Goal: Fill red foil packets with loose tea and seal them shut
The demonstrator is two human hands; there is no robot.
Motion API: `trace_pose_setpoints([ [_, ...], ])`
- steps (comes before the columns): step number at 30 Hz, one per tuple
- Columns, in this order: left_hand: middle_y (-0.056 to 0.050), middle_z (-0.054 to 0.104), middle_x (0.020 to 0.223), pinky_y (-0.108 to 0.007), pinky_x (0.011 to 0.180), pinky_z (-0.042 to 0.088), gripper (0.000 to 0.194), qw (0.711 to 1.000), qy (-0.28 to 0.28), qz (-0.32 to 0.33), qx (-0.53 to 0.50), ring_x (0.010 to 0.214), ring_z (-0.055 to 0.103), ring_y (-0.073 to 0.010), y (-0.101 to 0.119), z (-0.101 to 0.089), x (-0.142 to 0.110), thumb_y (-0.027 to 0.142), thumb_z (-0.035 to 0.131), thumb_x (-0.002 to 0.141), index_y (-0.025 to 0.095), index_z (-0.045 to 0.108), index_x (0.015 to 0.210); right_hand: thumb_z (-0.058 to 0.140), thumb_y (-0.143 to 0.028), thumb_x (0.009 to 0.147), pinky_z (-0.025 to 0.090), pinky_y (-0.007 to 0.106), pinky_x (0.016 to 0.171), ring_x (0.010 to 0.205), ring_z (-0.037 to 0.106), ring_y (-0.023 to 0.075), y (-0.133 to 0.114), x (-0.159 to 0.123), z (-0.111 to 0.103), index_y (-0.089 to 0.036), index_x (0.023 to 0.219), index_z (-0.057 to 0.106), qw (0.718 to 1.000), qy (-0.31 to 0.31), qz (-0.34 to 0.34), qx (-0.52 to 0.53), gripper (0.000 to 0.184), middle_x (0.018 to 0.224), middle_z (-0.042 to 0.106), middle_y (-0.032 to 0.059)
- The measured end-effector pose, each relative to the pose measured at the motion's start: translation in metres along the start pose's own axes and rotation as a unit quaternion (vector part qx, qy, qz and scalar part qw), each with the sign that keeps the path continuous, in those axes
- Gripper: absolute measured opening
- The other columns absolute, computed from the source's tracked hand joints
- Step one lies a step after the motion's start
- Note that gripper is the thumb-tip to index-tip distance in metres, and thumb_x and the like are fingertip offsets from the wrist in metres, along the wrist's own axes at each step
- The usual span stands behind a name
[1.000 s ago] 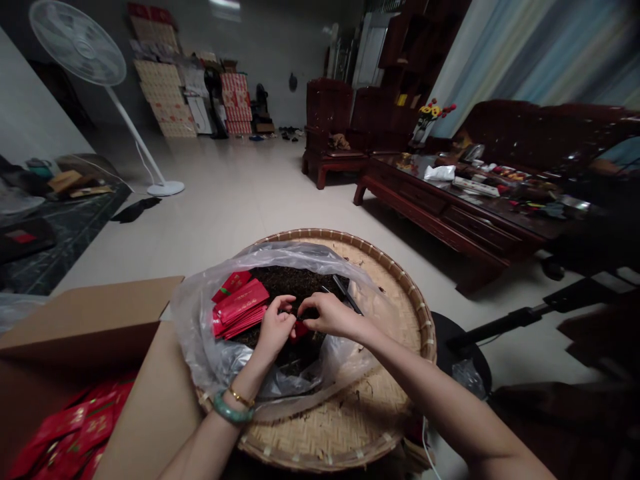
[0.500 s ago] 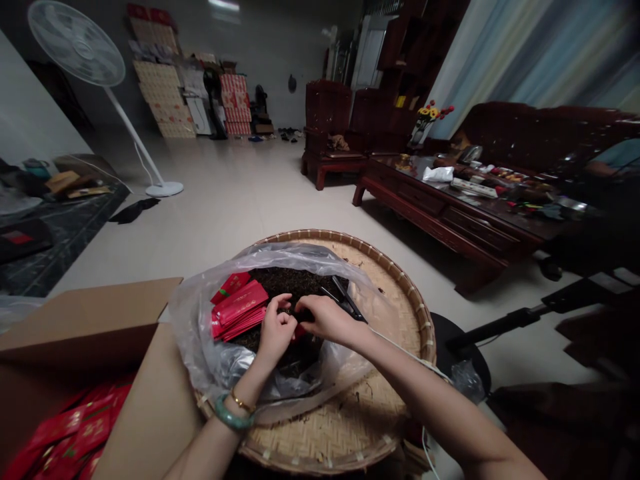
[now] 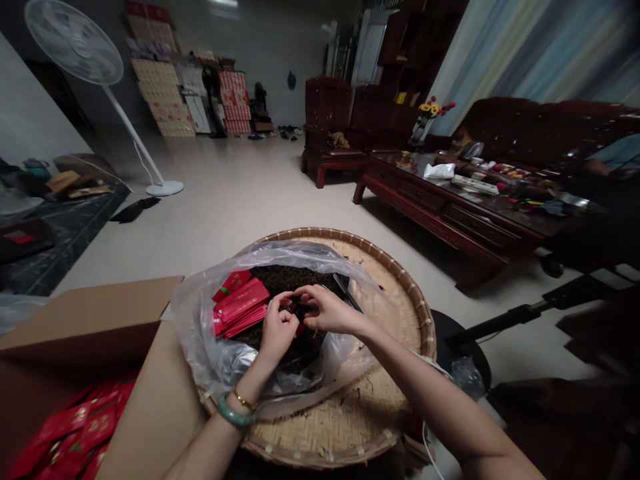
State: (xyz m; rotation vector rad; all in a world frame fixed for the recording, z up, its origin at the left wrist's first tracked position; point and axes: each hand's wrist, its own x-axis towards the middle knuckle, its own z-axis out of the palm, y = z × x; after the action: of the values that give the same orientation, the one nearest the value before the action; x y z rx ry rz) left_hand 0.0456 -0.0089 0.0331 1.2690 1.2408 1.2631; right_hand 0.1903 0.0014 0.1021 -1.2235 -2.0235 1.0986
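A clear plastic bag lies open on a round woven bamboo tray, with dark loose tea leaves inside. Over the leaves, my left hand is closed on a small red packet, mostly hidden by the fingers. My right hand meets it from the right, fingers bent around what looks like a pinch of dark leaves. Left of my hands, a stack of flat red packets rests on the leaves. A black, bar-like tool lies at the bag's right side, partly behind my right hand.
At lower left stands an open cardboard box holding many red packets. A white cord hangs by the tray's right edge, near a black stand. Farther off are a cluttered wooden table and a white fan.
My right hand has risen slightly and its fingertips have shifted left over the left hand's grip. The left hand has barely moved. The view has shifted slightly.
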Motion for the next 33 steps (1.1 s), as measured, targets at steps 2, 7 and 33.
trace_pose_setpoints([
  [2,-0.002,0.047,0.096,-0.016,0.036,0.037,0.047,1.0,-0.003,-0.007,-0.014,0.041,0.047,-0.0005,0.001,0.0,0.0,0.008,0.049,0.062,0.018,0.048,0.108,0.057,-0.001,0.065,0.051,0.028,0.077,0.092,0.058,0.0141,0.001,-0.001,0.0,-0.018,0.108,0.055,0.998,0.008,0.004,0.062,0.047,0.103,0.054,0.0051],
  [7,-0.001,0.047,0.096,-0.016,0.035,0.036,0.047,0.998,-0.009,-0.022,-0.053,0.039,0.045,0.0005,0.004,-0.002,-0.001,0.01,0.049,0.061,0.018,0.047,0.108,0.053,-0.001,0.069,0.05,0.033,0.08,0.093,0.057,0.0162,0.008,-0.007,0.001,-0.019,0.106,0.057,0.998,0.056,-0.018,-0.007,0.041,0.099,0.057,0.005],
  [33,0.0,0.054,0.079,-0.015,0.053,0.043,0.042,0.996,0.027,0.023,-0.087,0.059,0.052,-0.006,0.003,-0.005,0.0,0.016,0.058,0.065,0.017,0.049,0.106,0.059,-0.014,0.079,0.045,0.03,0.077,0.084,0.055,0.0166,0.023,-0.018,0.03,-0.02,0.102,0.062,0.972,0.134,-0.103,-0.164,0.024,0.091,0.064,0.0049],
])
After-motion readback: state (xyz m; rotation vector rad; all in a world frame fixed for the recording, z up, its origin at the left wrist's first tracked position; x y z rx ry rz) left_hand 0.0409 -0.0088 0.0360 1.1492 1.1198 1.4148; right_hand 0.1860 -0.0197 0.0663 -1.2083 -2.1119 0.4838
